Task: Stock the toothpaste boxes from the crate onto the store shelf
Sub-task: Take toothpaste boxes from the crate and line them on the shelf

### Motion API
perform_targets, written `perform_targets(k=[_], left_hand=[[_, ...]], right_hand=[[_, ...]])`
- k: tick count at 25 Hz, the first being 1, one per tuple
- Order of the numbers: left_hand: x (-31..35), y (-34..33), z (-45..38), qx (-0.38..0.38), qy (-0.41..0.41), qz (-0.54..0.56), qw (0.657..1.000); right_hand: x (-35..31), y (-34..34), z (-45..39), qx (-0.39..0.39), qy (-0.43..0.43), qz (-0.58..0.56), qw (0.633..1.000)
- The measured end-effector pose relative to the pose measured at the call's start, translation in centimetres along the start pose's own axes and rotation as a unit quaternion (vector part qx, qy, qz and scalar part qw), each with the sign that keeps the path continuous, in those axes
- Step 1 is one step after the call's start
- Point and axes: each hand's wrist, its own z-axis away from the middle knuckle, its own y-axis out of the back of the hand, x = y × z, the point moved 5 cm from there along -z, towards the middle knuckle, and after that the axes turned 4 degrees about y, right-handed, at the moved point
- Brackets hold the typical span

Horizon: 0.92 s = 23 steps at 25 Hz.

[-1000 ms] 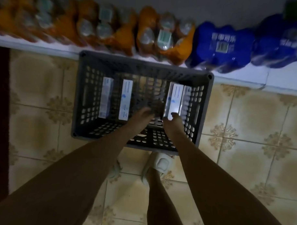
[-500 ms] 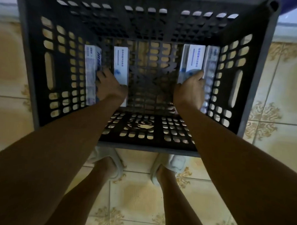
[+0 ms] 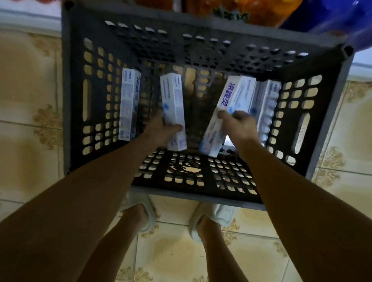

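Observation:
A dark grey perforated crate (image 3: 208,19) stands on the tiled floor below me. Inside it my left hand (image 3: 160,130) grips a white toothpaste box (image 3: 171,102), tilted off the crate bottom. My right hand (image 3: 241,127) grips another white toothpaste box (image 3: 230,100) with blue lettering, also tilted. A third box (image 3: 129,105) leans against the crate's left wall. A fourth box (image 3: 267,105) stands against the right wall, partly hidden behind my right hand.
Orange packs (image 3: 217,7) and a blue pack (image 3: 337,21) sit on a low white ledge (image 3: 23,17) just beyond the crate. My feet in pale slippers (image 3: 212,217) touch the crate's near edge. Patterned floor tiles (image 3: 24,93) surround it.
Both hands have closed around one box each and lifted them, so the two boxes now tilt inward. The view has pulled back slightly, showing the packs on the ledge again.

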Motion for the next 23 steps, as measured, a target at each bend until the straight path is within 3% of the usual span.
perform_targets(k=[2, 5, 13, 20, 23], left_hand=[[0.6, -0.2, 2.6, -0.076, 0.016, 0.062, 0.995], [2.0, 0.8, 5.5, -0.134, 0.032, 0.096, 0.986], [6.6, 3.6, 12.6, -0.306, 0.071, 0.173, 0.933], [14.0, 4.3, 20.8, -0.222, 0.048, 0.249, 0.941], [16.1, 4.6, 24.5, -0.139, -0.062, 0.151, 0.977]], right_hand=[[-0.4, -0.8, 2.1, -0.098, -0.058, -0.14, 0.983], [-1.9, -0.6, 4.3, -0.188, -0.059, -0.149, 0.969], [-7.1, 1.7, 8.8, -0.226, -0.028, -0.155, 0.961], [-13.0, 3.1, 16.1, -0.257, -0.009, -0.165, 0.952], [-15.8, 5.1, 19.5, -0.208, 0.025, -0.159, 0.965]])
